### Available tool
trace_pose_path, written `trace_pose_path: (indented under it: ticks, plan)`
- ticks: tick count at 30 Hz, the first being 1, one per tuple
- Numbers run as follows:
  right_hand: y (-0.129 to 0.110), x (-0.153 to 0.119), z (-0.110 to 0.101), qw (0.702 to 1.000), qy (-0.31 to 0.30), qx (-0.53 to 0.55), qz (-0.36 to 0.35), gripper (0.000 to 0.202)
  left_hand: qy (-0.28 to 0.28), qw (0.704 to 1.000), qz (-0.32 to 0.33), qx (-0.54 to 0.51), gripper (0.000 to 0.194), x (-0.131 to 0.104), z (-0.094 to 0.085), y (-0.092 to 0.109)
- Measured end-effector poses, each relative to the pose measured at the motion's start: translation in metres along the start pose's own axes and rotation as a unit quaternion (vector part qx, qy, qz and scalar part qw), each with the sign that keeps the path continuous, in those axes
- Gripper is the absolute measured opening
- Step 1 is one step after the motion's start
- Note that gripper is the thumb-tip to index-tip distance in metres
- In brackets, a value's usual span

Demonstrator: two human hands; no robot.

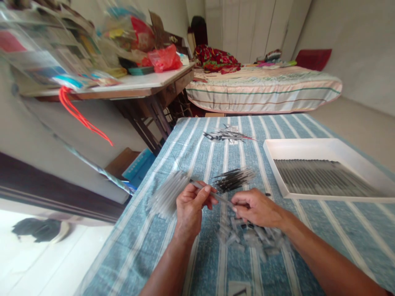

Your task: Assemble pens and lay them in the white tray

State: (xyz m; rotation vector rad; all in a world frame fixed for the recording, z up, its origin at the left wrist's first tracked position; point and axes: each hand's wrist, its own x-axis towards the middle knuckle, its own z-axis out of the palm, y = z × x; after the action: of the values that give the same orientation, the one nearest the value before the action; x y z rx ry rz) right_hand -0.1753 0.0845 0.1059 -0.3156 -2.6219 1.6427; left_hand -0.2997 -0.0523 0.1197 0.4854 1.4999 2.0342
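A slim, translucent grey pen [222,200] is held slantwise above the table between my two hands. My left hand [193,201] is closed around its barrel, thumb on top. At its lower right end my right hand [257,209] pinches with thumb and fingers; whether a cap is in that pinch is hidden. Beside my left hand lies a heap of clear pen barrels [166,193]. Just beyond the hands is a bundle of dark-tipped ink refills [236,179]. Below my right hand, small clear grey pen caps [256,237] are scattered, somewhat blurred.
A white tray [308,144] on the right holds rows of grey pens [321,176]. Farther back on the striped cloth [197,263] lies a loose pile of thin refills [226,135]. A cluttered desk [148,88] stands at left, a bed [262,88] behind.
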Motion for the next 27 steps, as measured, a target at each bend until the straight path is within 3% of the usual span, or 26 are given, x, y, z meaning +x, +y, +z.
trace_pose_path:
  ticks: [19, 27]
  plan:
    - [-0.006, 0.0, 0.022, 0.987, 0.108, -0.092, -0.075, 0.014, 0.044, 0.999, -0.008, 0.02, 0.02, 0.005, -0.005, -0.002]
    - [-0.001, 0.001, 0.024, 0.977, 0.129, -0.117, -0.12, 0.017, 0.034, 0.999, -0.011, 0.013, 0.021, 0.003, -0.003, -0.003]
